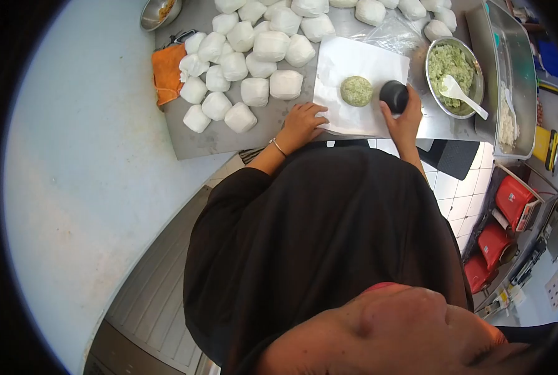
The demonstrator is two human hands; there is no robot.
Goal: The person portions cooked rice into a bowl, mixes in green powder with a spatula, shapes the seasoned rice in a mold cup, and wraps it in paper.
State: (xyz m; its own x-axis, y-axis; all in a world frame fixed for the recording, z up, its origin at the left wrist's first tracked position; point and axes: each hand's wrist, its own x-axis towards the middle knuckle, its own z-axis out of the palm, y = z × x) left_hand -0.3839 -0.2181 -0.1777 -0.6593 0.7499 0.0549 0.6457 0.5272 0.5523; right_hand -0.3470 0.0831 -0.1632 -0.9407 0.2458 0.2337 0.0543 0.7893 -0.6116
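Observation:
On a sheet of white paper (341, 62) lies a round, flat green patty (356, 91). My right hand (406, 122) is closed around a small round black object (394, 96), just right of the patty on the paper. My left hand (302, 125) rests at the paper's lower left edge, its fingers apart and nothing visible in them. A metal bowl (435, 103) of green mixture (449, 61) stands to the right, with a white spoon (460, 95) in it.
Several white wrapped bundles (271, 46) cover the metal table (185, 140) at the left and back. An orange cloth (167, 74) lies at the left edge. Clear plastic (399, 30) is behind the paper. A deep metal tray (525, 119) with white contents stands far right.

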